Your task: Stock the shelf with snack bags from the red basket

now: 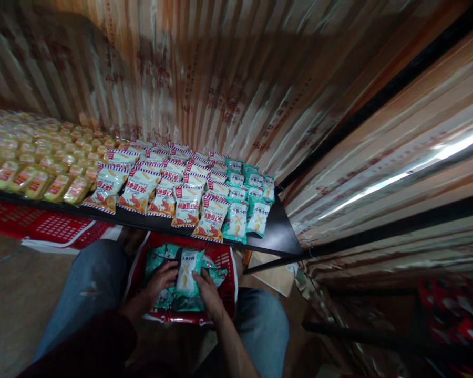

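Note:
A teal-and-white snack bag (187, 272) is held face up between my two hands above a red plastic basket (233, 283). My left hand (163, 281) is closed along the bag's left edge, its fingers curled. My right hand (208, 293) grips the right edge, with the thumb on the front. More teal bags (163, 254) lie in the basket beneath and around my hands. Just beyond the basket, similar teal bags (236, 220) stand in rows at the right end of a black shelf (274, 231).
Left of the teal bags stand rows of white-and-red snack bags (187, 205), then yellow packs (59, 186). Another red basket (55, 223) is under the shelf at left. A black metal bar (362, 121) slants up at right beside plastic-wrapped walls. My knees flank the basket.

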Demonstrator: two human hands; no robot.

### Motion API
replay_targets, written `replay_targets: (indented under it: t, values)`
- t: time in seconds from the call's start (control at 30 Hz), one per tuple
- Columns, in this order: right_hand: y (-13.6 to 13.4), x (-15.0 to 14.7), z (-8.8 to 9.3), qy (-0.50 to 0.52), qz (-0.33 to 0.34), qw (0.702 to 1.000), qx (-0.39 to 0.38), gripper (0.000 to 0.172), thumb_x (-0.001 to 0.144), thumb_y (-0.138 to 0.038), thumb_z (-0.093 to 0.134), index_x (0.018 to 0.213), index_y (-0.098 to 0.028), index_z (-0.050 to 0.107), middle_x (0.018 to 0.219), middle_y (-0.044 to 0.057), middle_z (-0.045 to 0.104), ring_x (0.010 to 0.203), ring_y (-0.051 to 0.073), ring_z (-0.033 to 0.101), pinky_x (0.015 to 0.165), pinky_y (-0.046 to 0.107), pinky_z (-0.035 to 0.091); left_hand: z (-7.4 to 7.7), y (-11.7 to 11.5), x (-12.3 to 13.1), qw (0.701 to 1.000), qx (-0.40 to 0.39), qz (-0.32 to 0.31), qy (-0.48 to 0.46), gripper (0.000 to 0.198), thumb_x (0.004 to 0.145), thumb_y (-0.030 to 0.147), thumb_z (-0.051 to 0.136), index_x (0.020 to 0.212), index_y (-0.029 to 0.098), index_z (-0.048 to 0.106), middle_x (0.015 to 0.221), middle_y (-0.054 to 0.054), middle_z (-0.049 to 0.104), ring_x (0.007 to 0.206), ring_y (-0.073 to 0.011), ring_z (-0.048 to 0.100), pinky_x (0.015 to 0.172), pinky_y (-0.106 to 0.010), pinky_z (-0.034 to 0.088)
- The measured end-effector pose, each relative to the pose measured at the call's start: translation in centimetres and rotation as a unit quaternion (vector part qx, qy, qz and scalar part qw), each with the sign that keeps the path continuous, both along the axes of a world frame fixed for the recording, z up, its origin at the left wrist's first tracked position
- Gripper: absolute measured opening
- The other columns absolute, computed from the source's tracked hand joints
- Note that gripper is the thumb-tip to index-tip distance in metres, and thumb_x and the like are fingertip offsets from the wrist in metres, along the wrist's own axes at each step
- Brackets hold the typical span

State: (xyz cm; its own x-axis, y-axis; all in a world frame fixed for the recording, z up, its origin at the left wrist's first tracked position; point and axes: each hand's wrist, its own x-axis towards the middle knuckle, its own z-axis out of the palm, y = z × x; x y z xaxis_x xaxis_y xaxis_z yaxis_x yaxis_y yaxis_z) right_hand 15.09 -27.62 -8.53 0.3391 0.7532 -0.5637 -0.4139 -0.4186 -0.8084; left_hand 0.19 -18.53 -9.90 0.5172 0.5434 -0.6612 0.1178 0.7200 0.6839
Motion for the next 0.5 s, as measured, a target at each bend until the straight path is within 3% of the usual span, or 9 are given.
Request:
replay_targets:
  t: [0.1,0.27,0.5]
  values:
    - [0.3,0.0,-0.1,0.041,-0.033,0.999,-0.013,0.053,0.065,-0.043,0.068,0.111,-0.019,0.058,0.096,0.005,0.072,0.091,0.024,0.068,0.08,0.036,0.052,0.2,-0.4,0.2,0.999,-0.029,-0.014,0.003,0.08,0.054,0.061,0.072,0.119,0.02,0.05,0.111,-0.01,0.065,0.108,-0.0283,0.058,0.081,-0.034,0.046]
    - [0.2,0.2,-0.6,0.028,-0.009,1.0,-0.001,0.049,0.062,-0.042,0.067,0.104,-0.017,0.06,0.088,0.005,0.073,0.087,0.025,0.069,0.079,0.036,0.051,0.2,-1.4,0.2,0.998,-0.05,-0.035,-0.017,0.086,0.047,0.061,0.078,0.117,0.017,0.052,0.106,-0.013,0.068,0.1,-0.0294,0.063,0.076,-0.035,0.048]
    - [-0.6,0.1,-0.5,-0.033,0.005,0.995,-0.09,0.074,0.06,-0.064,0.065,0.116,-0.017,0.056,0.108,0.011,0.069,0.095,0.029,0.067,0.072,0.037,0.053,-0.8,-1.8,0.2,0.998,-0.02,-0.042,-0.036,0.078,0.046,0.053,0.083,0.111,0.018,0.059,0.105,-0.01,0.069,0.1,-0.0289,0.063,0.079,-0.035,0.048]
